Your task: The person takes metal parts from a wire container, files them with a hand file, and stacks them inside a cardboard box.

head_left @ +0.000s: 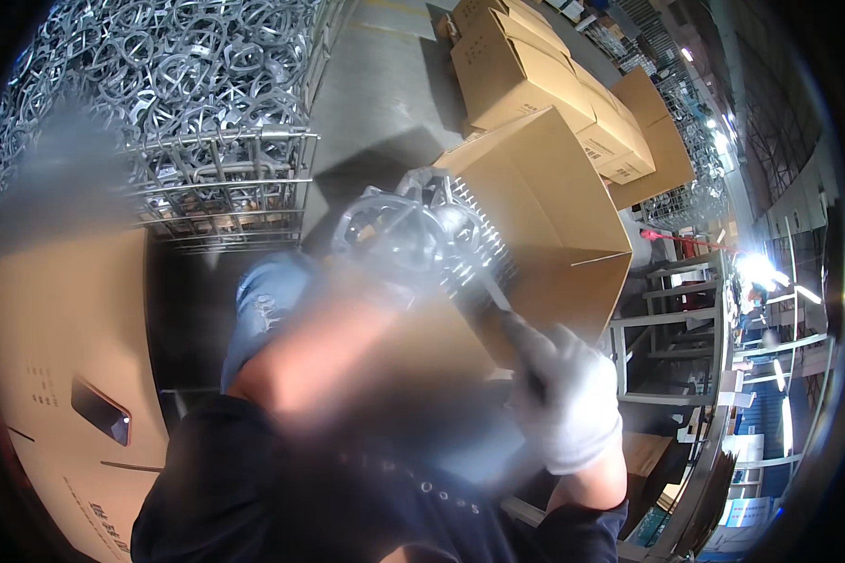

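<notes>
My left hand (385, 272), smeared by lens haze, is at a silvery metal ring casting (390, 225) and appears to grip it; its fingers are hard to make out. A row of bright metal prongs (479, 235) stands right beside the casting. My right hand (573, 399), in a white glove with darkened fingers, is closed round a narrow grey flat tool (495, 293), whose kind I cannot make out. Its tip points toward the casting. Both hands are over or beside an open cardboard box (545, 178).
A wire cage (225, 174) heaped with metal ring castings stands at the far left. A phone (101, 411) lies on a cardboard box (66, 328) at my left. More cartons (535, 75) stand at the back. A metal rack (671, 324) is on the right.
</notes>
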`<action>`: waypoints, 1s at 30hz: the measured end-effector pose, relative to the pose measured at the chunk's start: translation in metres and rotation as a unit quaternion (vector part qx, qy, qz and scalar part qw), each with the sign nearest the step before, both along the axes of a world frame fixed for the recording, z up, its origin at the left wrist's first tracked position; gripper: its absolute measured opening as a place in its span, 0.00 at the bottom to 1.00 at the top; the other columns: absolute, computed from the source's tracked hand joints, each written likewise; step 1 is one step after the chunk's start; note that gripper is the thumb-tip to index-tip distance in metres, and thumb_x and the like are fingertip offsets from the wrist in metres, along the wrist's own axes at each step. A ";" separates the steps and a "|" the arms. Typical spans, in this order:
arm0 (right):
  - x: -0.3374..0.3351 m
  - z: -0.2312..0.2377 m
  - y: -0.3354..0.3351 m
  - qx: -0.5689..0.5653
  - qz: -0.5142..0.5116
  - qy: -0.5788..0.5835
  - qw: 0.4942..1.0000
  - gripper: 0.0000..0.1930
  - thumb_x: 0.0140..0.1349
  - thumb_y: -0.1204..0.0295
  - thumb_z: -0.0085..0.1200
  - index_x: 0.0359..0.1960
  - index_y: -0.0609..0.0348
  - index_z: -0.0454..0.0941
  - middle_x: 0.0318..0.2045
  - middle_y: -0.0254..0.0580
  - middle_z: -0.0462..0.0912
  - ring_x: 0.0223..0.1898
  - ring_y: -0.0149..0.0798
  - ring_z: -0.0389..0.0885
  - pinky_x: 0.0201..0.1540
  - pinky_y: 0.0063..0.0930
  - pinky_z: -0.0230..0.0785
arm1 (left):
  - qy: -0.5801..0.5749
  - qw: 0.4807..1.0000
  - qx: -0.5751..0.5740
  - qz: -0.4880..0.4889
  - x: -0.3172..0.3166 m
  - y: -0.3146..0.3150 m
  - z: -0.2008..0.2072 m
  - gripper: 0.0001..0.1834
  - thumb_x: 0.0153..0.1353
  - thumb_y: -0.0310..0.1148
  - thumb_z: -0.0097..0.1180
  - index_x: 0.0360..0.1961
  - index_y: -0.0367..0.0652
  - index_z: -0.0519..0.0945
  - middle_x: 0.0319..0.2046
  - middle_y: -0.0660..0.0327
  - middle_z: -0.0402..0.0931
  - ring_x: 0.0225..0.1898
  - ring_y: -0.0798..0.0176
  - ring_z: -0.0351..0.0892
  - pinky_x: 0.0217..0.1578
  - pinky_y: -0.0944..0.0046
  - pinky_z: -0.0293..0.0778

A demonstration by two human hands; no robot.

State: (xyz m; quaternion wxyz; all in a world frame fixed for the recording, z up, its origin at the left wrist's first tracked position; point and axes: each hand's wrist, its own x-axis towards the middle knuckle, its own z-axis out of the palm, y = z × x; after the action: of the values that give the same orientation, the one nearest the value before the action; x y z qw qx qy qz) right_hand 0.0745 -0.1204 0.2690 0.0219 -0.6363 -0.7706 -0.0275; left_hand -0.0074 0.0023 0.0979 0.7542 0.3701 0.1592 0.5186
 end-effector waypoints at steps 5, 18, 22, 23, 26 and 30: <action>-0.020 -0.014 0.006 -0.032 0.025 -0.107 0.993 0.17 0.43 0.74 0.49 0.38 0.58 0.75 0.19 0.42 0.72 0.15 0.41 0.74 0.17 0.38 0.67 | -0.016 1.000 -0.008 -0.006 0.000 0.001 0.006 0.21 0.48 0.27 0.56 0.45 0.41 0.69 0.32 0.63 0.72 0.31 0.71 0.71 0.31 0.69 0.71; -0.024 -0.009 0.010 -0.038 0.042 -0.128 0.990 0.16 0.48 0.73 0.47 0.41 0.62 0.72 0.18 0.43 0.72 0.14 0.39 0.74 0.15 0.32 0.66 | -0.040 0.999 -0.032 -0.014 -0.004 0.002 0.023 0.19 0.48 0.28 0.56 0.44 0.42 0.71 0.31 0.63 0.73 0.30 0.71 0.72 0.30 0.70 0.71; -0.021 0.008 0.018 -0.094 0.025 -0.071 0.993 0.17 0.44 0.73 0.49 0.40 0.57 0.73 0.19 0.43 0.74 0.15 0.43 0.76 0.18 0.35 0.68 | -0.047 0.998 -0.042 -0.008 -0.010 0.004 0.025 0.18 0.48 0.28 0.55 0.43 0.42 0.72 0.31 0.63 0.73 0.30 0.71 0.72 0.30 0.70 0.71; -0.021 0.018 0.012 -0.078 0.017 -0.047 0.996 0.18 0.42 0.76 0.49 0.40 0.57 0.74 0.20 0.44 0.73 0.18 0.45 0.75 0.20 0.35 0.68 | -0.049 0.998 -0.046 0.000 -0.014 0.005 0.025 0.18 0.48 0.29 0.55 0.43 0.42 0.72 0.31 0.63 0.73 0.30 0.71 0.72 0.30 0.70 0.71; -0.019 0.026 0.002 -0.028 0.017 -0.046 0.998 0.19 0.39 0.81 0.50 0.38 0.57 0.76 0.23 0.45 0.75 0.21 0.46 0.75 0.23 0.35 0.68 | -0.056 0.997 -0.055 0.007 -0.018 0.003 0.029 0.18 0.48 0.29 0.55 0.43 0.42 0.72 0.31 0.63 0.73 0.30 0.71 0.72 0.30 0.70 0.71; -0.018 0.012 0.011 -0.086 0.021 -0.074 0.993 0.18 0.42 0.71 0.51 0.39 0.58 0.75 0.20 0.44 0.74 0.17 0.43 0.76 0.18 0.37 0.69 | -0.064 0.996 -0.062 -0.004 -0.019 0.000 0.031 0.17 0.48 0.29 0.55 0.42 0.42 0.73 0.31 0.63 0.73 0.29 0.71 0.72 0.30 0.70 0.71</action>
State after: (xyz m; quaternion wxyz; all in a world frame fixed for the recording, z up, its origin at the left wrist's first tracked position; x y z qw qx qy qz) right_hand 0.0562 -0.1098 0.2808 -0.0895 -0.6161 -0.7825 -0.0074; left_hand -0.0262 0.0018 0.1289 0.7863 0.2893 0.1408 0.5275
